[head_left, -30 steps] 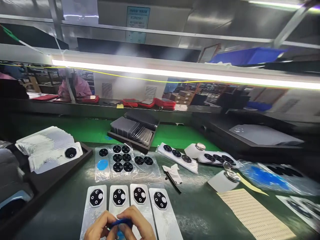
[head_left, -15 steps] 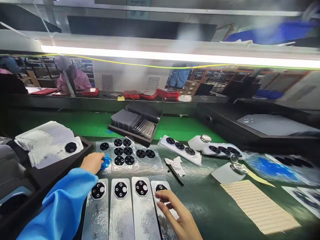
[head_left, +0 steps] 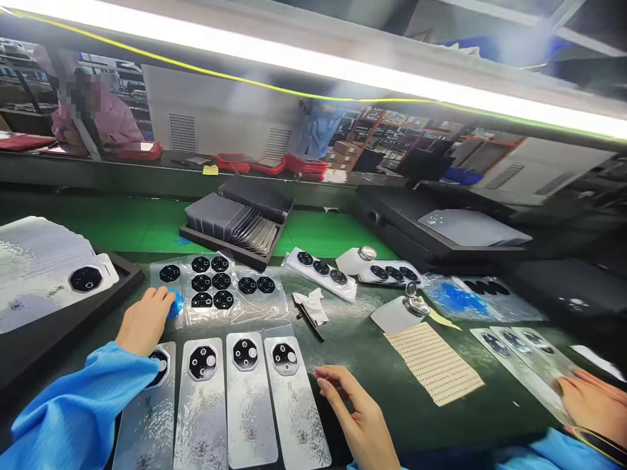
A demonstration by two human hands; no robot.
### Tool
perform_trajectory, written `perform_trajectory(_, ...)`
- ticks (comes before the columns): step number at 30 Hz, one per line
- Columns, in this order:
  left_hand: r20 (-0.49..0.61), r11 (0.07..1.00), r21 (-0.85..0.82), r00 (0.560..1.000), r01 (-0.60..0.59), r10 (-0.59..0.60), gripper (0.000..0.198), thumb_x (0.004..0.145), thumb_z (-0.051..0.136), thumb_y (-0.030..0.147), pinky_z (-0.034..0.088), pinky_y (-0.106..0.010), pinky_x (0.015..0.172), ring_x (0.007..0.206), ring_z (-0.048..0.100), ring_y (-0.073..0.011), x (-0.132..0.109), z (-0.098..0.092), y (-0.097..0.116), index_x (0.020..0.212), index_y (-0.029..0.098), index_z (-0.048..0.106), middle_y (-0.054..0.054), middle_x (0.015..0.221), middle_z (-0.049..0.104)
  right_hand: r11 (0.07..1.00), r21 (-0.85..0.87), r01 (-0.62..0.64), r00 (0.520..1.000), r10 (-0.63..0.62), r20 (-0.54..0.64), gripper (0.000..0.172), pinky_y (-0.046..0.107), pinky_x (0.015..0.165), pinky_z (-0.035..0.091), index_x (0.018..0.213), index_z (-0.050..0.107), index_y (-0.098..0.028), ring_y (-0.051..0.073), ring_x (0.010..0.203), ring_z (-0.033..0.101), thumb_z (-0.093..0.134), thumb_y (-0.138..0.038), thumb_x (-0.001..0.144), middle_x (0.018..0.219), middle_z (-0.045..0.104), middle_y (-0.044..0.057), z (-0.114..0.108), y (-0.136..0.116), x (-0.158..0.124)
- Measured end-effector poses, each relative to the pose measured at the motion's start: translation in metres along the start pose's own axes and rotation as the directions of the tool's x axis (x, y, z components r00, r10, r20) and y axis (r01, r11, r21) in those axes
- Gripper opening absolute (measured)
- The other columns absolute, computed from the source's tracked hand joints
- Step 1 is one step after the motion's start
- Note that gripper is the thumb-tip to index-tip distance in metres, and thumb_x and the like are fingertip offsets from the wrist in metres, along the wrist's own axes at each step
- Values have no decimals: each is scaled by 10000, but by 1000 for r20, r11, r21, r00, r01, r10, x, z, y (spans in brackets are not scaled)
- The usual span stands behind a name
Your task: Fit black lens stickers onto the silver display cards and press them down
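Tray: A black tray [head_left: 63, 339] is sitting at the far left, and a stack of silver printed cards [head_left: 44, 251] is lying in it.

Far bench: A person in a pink smock [head_left: 112, 121] is standing past the green belt, and red trays [head_left: 304, 166] are lying along that bench.

Left hand: The left hand [head_left: 144, 321] is coming out of a blue sleeve [head_left: 78, 411] and pressing down. Its grip is narrow, with the fingers curled over a blue round patch [head_left: 175, 305]. The patch is showing just past the fingertips, on a clear plastic sheet [head_left: 262, 313].

Plastic sheet: Rows of black lens rings [head_left: 210, 282] are sitting on the clear plastic sheet, just beside the left hand.

Silver cards: Four silver lens cards [head_left: 200, 405] are lying side by side below the sheet, each one showing a black lens piece. The blue sleeve is covering part of the first card.

Right hand: The right hand [head_left: 357, 408] is hanging open just beside the fourth card. Its grip is wide, and it is holding nothing.

Bottles: Two white bottles with metal pump tops [head_left: 401, 316] are standing on the dark green tabletop [head_left: 372, 352].

Other person: Another person's hand [head_left: 592, 405] is resting on silver cards [head_left: 519, 359] at the far right.
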State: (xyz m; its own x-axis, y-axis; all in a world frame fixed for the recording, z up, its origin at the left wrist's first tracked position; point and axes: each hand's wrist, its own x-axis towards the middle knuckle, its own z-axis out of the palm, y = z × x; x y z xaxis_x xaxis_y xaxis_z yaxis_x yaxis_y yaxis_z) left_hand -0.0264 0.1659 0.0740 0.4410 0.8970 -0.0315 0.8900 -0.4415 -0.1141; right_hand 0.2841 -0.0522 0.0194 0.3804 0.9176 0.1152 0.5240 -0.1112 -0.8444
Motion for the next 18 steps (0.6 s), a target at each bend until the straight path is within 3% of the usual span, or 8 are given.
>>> perform_trajectory(3,-14,1000,12,1000,-16,16,284,918,356,86,458,-357,709,964,527,-269,-13,-11,-1,1059,164,590,-108,1072,593,997,-35,64,997,-63,42,255,258,666,534,1026,649,-226,189,807,644,503,-412,932,1017,671,68,2,-3,9)
perform_trajectory(5,-66,999,19,997,-28,29,319,923,375,122,470,-393,712,1028,540,-312,-31,-15,8,1163,158,583,-135,1193,582,992,-63,109,992,-104,77,233,261,646,524,1050,631,-228,182,796,638,492,-376,937,1039,657,69,3,-4,20)
perform_trajectory(8,-81,962,-112,967,-250,241,427,877,502,155,470,-436,881,1172,542,-319,-68,-4,43,1296,229,545,-93,1346,560,981,-110,160,977,-142,156,197,269,666,519,1032,619,-226,177,834,642,472,-315,937,1075,646,68,4,-2,39)
perform_trajectory(10,-74,874,-226,902,-430,425,479,815,603,165,459,-436,947,1219,539,-317,-89,12,78,1286,248,567,-72,1350,576,969,-165,183,970,-150,193,188,271,681,520,1030,609,-227,175,859,643,459,-281,931,1095,643,63,7,0,52)
perform_trajectory(11,-73,793,-281,836,-540,543,514,804,652,221,451,-422,978,1246,527,-307,-95,20,97,1307,256,550,-64,1379,553,961,-196,194,967,-154,201,187,272,687,521,1031,604,-228,174,864,642,453,-267,927,1092,644,59,9,1,57)
perform_trajectory(13,-101,685,-321,743,-654,662,554,782,724,284,461,-396,989,1263,523,-292,-101,33,130,1305,235,551,-69,1380,549,946,-247,211,965,-162,204,186,279,695,518,1025,593,-228,179,875,640,440,-247,922,1059,651,53,14,3,65)
perform_trajectory(15,-129,658,-284,708,-697,694,555,830,695,363,440,-425,1029,1306,478,-296,-100,40,152,1327,181,528,-91,1420,497,936,-275,220,965,-168,201,176,290,700,512,994,585,-227,188,878,638,424,-240,923,1006,658,49,18,5,70)
perform_trajectory(18,-169,634,-261,681,-728,712,598,893,588,484,404,-473,1063,1333,441,-306,-95,45,165,1352,112,496,-132,1435,469,927,-296,229,963,-173,205,161,297,689,503,942,570,-230,191,840,639,411,-246,926,932,661,38,21,8,74)
